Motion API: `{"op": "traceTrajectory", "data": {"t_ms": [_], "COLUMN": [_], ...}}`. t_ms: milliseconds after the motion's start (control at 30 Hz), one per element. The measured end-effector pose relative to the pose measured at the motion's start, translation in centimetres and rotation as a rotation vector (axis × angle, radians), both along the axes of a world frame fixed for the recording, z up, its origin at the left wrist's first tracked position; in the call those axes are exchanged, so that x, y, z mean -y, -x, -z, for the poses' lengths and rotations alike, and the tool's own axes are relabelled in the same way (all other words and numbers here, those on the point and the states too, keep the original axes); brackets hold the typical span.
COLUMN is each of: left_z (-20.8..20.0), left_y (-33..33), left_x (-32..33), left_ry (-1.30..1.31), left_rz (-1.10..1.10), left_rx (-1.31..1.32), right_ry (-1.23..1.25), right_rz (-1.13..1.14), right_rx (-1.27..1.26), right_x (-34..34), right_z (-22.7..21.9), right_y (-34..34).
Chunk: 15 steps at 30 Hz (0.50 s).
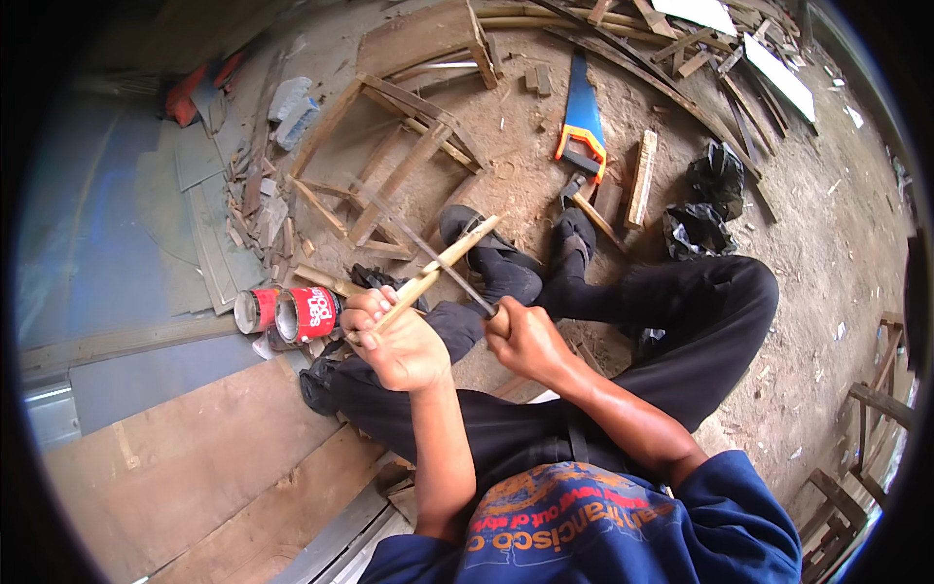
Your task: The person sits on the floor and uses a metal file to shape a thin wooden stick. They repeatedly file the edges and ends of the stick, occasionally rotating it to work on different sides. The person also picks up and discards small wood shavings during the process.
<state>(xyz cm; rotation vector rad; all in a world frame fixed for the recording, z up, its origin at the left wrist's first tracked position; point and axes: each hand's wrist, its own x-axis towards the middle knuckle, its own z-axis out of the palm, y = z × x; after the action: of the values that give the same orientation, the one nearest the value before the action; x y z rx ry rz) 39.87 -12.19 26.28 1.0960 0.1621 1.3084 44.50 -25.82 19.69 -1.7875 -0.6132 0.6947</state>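
Note:
My left hand [404, 352] is closed around the lower part of a pale bamboo stick [420, 284], which slants up and away to the right. In my right hand [527, 341] is the handle of a long, thin-bladed knife [467, 289]. Its narrow grey blade crosses the stick above my left hand and runs on up to the left; at the crossing the two appear to touch. The fingers of my right hand hide most of the handle.
Two red cans [309, 313] stand left of my left hand. A wooden frame [399, 180] lies beyond them. Past my feet are a blue-bladed handsaw [581, 107], a hammer [598, 219], a wood block [642, 180] and black plastic bags [699, 232]. Scrap timber lies far right.

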Motion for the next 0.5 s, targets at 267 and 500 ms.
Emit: {"op": "traceTrajectory", "data": {"t_ms": [267,500], "left_z": [0.3,-0.3], "left_y": [0.9,0.4], "left_x": [-1.4,-2.6], "left_ry": [0.025,0.035], "left_rz": [-0.004,0.046], "left_rx": [0.0,0.028], "right_ry": [0.098,0.261], "right_rz": [0.025,0.05], "right_rx": [0.007,-0.032], "right_x": [0.1,1.3], "right_z": [3.3,7.6], "right_y": [-0.3,-1.4]}}
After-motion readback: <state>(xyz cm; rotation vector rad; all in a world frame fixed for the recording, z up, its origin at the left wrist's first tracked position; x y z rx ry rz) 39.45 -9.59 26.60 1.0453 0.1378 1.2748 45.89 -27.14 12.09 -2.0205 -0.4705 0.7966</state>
